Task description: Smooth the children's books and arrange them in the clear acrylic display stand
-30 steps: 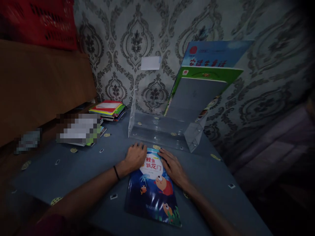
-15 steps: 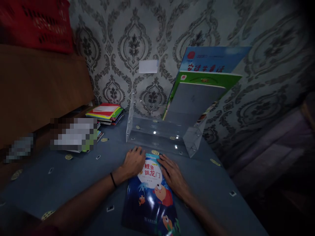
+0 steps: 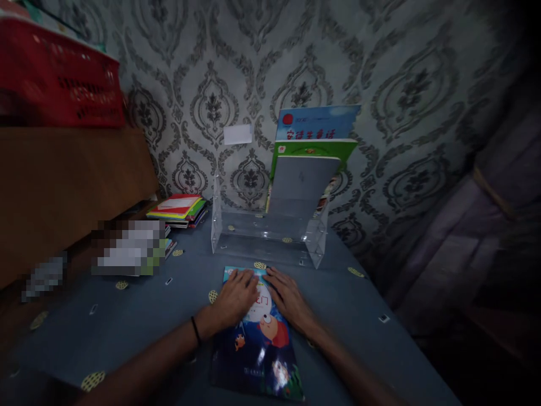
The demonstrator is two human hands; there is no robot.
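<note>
A blue picture book (image 3: 257, 361) with orange fish on its cover lies shut on the table in front of me. My left hand (image 3: 237, 296) rests flat across its upper left part, covering some of the title, fingers stretched out. My right hand (image 3: 287, 298) lies along the upper right edge of the cover with its fingers extended. Just beyond the book stands a clear acrylic rack (image 3: 253, 245). Several books lean at its right side: a grey one (image 3: 304, 183) in front, a green one (image 3: 315, 148) behind it, and a blue one (image 3: 316, 119) at the back.
On the left a stack of colourful books (image 3: 180, 210) lies by the wall, and a blurred-out pile (image 3: 131, 248) sits nearer. A wooden cabinet (image 3: 71, 186) carries a red basket (image 3: 67, 79). A tied curtain (image 3: 456, 242) hangs at right, past the edge of the patterned table (image 3: 169, 316).
My left hand has slid right and down onto the cover, showing the book's top left corner. The right hand stays at the right edge. The view has tilted up and turned right.
</note>
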